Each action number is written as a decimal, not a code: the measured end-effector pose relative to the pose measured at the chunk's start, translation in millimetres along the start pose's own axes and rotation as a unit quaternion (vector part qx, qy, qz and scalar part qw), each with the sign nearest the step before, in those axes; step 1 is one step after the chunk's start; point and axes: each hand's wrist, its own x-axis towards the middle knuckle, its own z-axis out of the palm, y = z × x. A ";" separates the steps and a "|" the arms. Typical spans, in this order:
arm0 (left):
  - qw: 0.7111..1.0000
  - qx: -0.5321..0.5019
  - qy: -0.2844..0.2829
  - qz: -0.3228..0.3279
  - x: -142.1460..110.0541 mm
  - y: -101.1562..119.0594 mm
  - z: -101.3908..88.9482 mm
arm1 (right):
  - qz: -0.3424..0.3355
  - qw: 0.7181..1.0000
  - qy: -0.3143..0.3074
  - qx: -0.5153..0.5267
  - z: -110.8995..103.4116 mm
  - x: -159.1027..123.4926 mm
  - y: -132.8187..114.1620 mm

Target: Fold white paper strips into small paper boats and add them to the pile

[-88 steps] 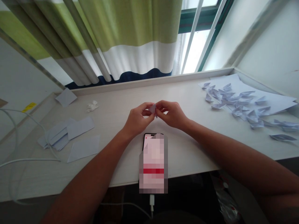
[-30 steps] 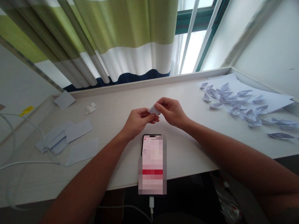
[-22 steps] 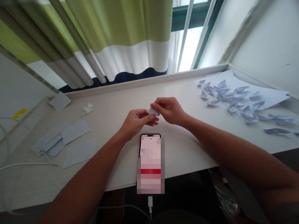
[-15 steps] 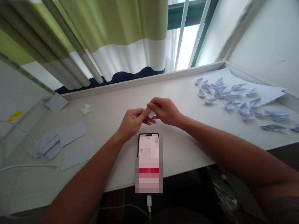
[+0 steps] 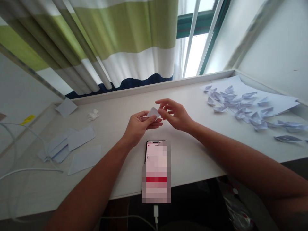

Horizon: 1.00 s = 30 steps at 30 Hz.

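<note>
A small folded piece of white paper [image 5: 153, 113] is pinched between the thumb and fingers of my left hand [image 5: 141, 124]. My right hand [image 5: 175, 115] is just to the right of it, fingers apart and curved, with the fingertips close to the paper's right edge. Whether they touch it I cannot tell. Below both hands a phone [image 5: 156, 163] lies near the desk's front edge, its screen mostly blurred out. Several folded paper boats [image 5: 240, 104] are spread over the right side of the desk.
Flat white sheets [image 5: 271, 93] lie under some of the boats. On the left are loose paper pieces [image 5: 84, 159], a crumpled paper [image 5: 93, 115] and a white cable [image 5: 31, 170]. A charging plug [image 5: 156, 211] hangs below the phone. A curtain [image 5: 134, 38] is behind the desk.
My right hand has let go of the folded paper and opened, its fingers lifting away to the right. The left hand keeps its hold. The whole view has shifted slightly.
</note>
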 end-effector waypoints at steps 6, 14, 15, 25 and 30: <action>1.000 -0.028 0.001 -0.011 1.9 2.3 -5.9 | -0.122 0.986 -0.084 -0.079 -4.9 -1.1 7.0; 0.997 -0.057 -0.044 -0.027 1.6 5.0 -5.4 | -0.088 0.993 -0.055 -0.059 -4.2 1.0 7.0; 0.997 -0.057 -0.053 -0.025 1.7 4.5 -5.6 | -0.078 0.994 -0.050 -0.054 -4.0 1.2 5.9; 0.983 0.124 0.000 0.135 3.3 -5.0 -8.0 | -0.040 0.996 0.004 -0.077 0.1 -0.7 -1.6; 0.967 0.153 0.035 0.202 1.3 -2.4 -4.8 | -0.013 0.999 0.019 -0.044 3.0 -0.9 -2.2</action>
